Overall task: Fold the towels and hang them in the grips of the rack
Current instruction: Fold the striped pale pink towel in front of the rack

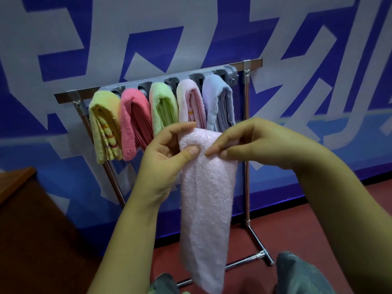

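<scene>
A pale pink towel (206, 200), folded into a long narrow strip, hangs down in front of me. My left hand (165, 158) pinches its top left edge and my right hand (244, 141) pinches the top right edge. Behind it stands a metal rack (247, 128) with a grey bar of grips (203, 76) along its top rail. Several folded towels hang from the grips: a yellow towel (104, 128), a deep pink towel (132, 124), a green towel (163, 107), a light pink towel (192, 100) and a lilac towel (219, 100). The grip at the bar's right end (231, 76) holds nothing.
A blue and grey patterned wall stands right behind the rack. A wooden table corner (17, 181) juts in at the left. The floor (318, 209) is dark red, with the rack's foot bar (250, 258) across it. My knees (297, 274) show at the bottom.
</scene>
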The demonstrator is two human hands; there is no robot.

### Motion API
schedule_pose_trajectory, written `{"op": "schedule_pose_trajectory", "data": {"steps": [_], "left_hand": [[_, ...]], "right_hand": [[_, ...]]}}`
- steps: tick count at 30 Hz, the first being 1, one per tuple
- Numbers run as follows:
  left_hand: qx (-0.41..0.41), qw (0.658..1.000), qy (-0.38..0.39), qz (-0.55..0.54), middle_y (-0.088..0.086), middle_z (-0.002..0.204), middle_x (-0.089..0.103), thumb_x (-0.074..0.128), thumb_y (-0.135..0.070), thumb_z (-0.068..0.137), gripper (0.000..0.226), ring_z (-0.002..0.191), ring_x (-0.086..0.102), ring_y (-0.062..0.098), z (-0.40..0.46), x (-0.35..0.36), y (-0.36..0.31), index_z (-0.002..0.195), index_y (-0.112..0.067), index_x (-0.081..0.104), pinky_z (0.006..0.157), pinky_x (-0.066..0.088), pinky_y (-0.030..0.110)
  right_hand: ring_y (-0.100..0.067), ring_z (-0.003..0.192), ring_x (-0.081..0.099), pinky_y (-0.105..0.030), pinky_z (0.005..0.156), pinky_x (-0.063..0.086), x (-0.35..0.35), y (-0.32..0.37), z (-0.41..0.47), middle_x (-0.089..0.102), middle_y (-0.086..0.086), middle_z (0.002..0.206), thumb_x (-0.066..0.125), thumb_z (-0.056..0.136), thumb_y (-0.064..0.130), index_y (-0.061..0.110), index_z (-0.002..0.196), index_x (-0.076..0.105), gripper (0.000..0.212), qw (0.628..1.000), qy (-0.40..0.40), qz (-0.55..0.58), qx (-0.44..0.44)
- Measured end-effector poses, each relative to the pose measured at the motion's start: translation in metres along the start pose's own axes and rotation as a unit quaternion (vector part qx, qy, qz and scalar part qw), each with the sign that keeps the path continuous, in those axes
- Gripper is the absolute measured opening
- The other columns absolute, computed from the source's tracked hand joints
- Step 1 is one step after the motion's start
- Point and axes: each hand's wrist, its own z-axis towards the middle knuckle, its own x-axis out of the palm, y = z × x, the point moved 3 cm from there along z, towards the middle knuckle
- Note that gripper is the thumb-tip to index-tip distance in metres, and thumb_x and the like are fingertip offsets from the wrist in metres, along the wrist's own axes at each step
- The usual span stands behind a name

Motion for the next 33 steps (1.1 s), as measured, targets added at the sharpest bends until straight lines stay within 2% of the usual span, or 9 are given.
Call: {"op": "schedule_pose_trajectory", "data": {"steps": [5,8,10,14,18,22,25,29,33], "left_hand": [[-0.006,0.994,-0.07,0.079,0.0,0.11,0.062,0.068,0.004,0.078,0.041,0.104,0.059,0.007,0.016,0.01,0.007,0.103,-0.029,0.062,0.088,0.051,0.028],[0.021,0.981,-0.115,0.156,-0.001,0.119,0.055,0.072,-0.005,0.077,0.045,0.109,0.053,0.0,0.024,0.025,0.016,0.101,-0.041,0.059,0.097,0.046,0.031],[0.039,0.974,-0.13,0.182,-0.003,0.122,0.047,0.075,-0.009,0.075,0.047,0.107,0.048,-0.007,0.029,0.045,0.023,0.101,-0.042,0.056,0.097,0.04,0.015],[0.09,0.954,-0.132,0.254,0.003,0.131,0.034,0.074,-0.01,0.076,0.043,0.123,0.035,0.012,0.047,0.09,0.039,0.113,-0.021,0.055,0.09,0.023,-0.005],[0.081,0.954,-0.132,0.256,0.004,0.136,0.032,0.069,-0.015,0.081,0.043,0.127,0.037,0.015,0.082,0.112,0.052,0.122,-0.014,0.053,0.105,0.032,0.017],[0.057,0.955,-0.137,0.256,-0.002,0.127,0.038,0.059,-0.036,0.086,0.039,0.118,0.047,0.019,0.11,0.128,0.056,0.119,-0.019,0.049,0.1,0.044,0.042],[0.047,0.96,-0.138,0.239,-0.007,0.129,0.039,0.04,-0.062,0.081,0.064,0.121,0.045,0.015,0.124,0.141,0.054,0.13,-0.021,0.041,0.104,0.04,0.038],[0.048,0.966,-0.098,0.234,-0.001,0.15,0.022,0.052,-0.044,0.09,0.072,0.135,0.025,0.009,0.149,0.164,0.06,0.147,-0.02,0.014,0.107,0.021,0.022],[0.044,0.953,-0.11,0.279,0.006,0.156,0.016,0.055,-0.058,0.081,0.094,0.143,0.021,0.021,0.177,0.173,0.073,0.149,-0.015,0.006,0.115,0.019,0.03]], "right_hand": [[0.0,0.067,0.059,-0.012,0.062,0.05,-0.017,0.008,0.011,0.069,0.013,0.068,0.053,0.083,0.002,0.029,0.075,0.074,0.035,0.99,-0.127,-0.046,0.039],[0.001,0.064,0.058,-0.01,0.055,0.046,-0.038,0.014,0.015,0.068,0.015,0.07,0.052,0.084,0.002,0.03,0.074,0.072,0.035,0.981,-0.179,-0.057,0.051],[0.002,0.061,0.059,-0.009,0.052,0.047,-0.055,0.021,0.017,0.067,0.014,0.073,0.052,0.084,0.003,0.029,0.075,0.072,0.034,0.975,-0.199,-0.078,0.056],[-0.008,0.07,0.057,-0.023,0.067,0.055,-0.085,0.036,0.03,0.062,0.014,0.08,0.052,0.085,0.009,0.028,0.082,0.074,0.029,0.961,-0.216,-0.159,0.06],[-0.006,0.073,0.055,-0.018,0.064,0.05,-0.119,0.04,0.044,0.058,0.017,0.077,0.053,0.086,0.011,0.025,0.088,0.075,0.026,0.942,-0.238,-0.226,0.065],[-0.01,0.077,0.055,-0.02,0.067,0.049,-0.154,0.033,0.062,0.059,0.008,0.09,0.053,0.089,0.012,0.023,0.092,0.074,0.024,0.931,-0.255,-0.248,0.081],[-0.016,0.089,0.056,-0.026,0.075,0.048,-0.176,0.027,0.077,0.06,0.0,0.107,0.053,0.09,0.012,0.019,0.099,0.073,0.023,0.921,-0.28,-0.258,0.087],[-0.018,0.092,0.054,-0.029,0.082,0.05,-0.192,0.024,0.098,0.061,-0.004,0.116,0.052,0.092,0.013,0.017,0.102,0.072,0.023,0.913,-0.285,-0.279,0.08],[-0.015,0.086,0.053,-0.025,0.078,0.05,-0.198,0.022,0.122,0.063,-0.004,0.116,0.051,0.092,0.012,0.018,0.104,0.072,0.025,0.908,-0.27,-0.314,0.069]]}}
